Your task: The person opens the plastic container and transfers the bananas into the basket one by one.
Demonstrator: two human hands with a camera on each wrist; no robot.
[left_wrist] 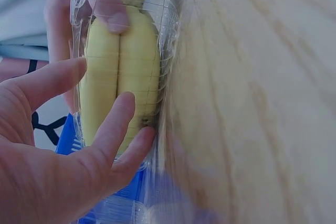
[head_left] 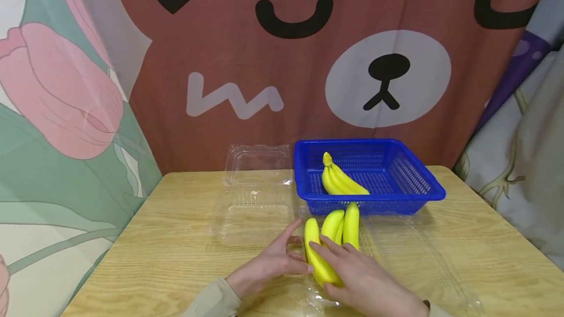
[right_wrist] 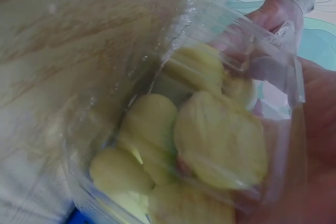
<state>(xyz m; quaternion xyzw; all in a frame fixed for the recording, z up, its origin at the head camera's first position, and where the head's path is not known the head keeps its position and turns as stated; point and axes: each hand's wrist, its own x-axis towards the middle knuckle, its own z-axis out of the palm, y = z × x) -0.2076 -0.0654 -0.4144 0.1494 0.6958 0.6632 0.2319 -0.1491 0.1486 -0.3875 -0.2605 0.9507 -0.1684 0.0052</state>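
1. Under the bare right hand (head_left: pixel 359 278), touching smooth, curved yellow bananas (head_left: pixel 321 270) with spread, nearly straight fingers laid across the leftmost fruit, and holding the thumb near its lower end.
2. Just below that right hand, sitting side by side inside a clear, ribbed plastic container (head_left: pixel 319 300), pointing banana tips away from both palms.
3. Left of the right hand, reaching to the container's side wall with the bare left hand (head_left: pixel 275 258), showing loosely spread fingers; unable to tell whether pressing on the plastic or only standing close.
4. Right of the right hand, showing a clear, rectangular plastic lid (head_left: pixel 420 258) laid flat.
5. Just beyond the fingertips, showing a blue, perforated plastic basket (head_left: pixel 429 192) and, inside, a yellow banana bunch (head_left: pixel 339 180) with its stem upward.
6. Beyond and left of the left hand, showing a second clear plastic container (head_left: pixel 255 207) with its lid raised, near the basket.
7. Underneath both hands, showing a pale, wood-grained tabletop (head_left: pixel 167 238).
8. Behind the left hand, wearing a beige cloth sleeve (head_left: pixel 213 300).
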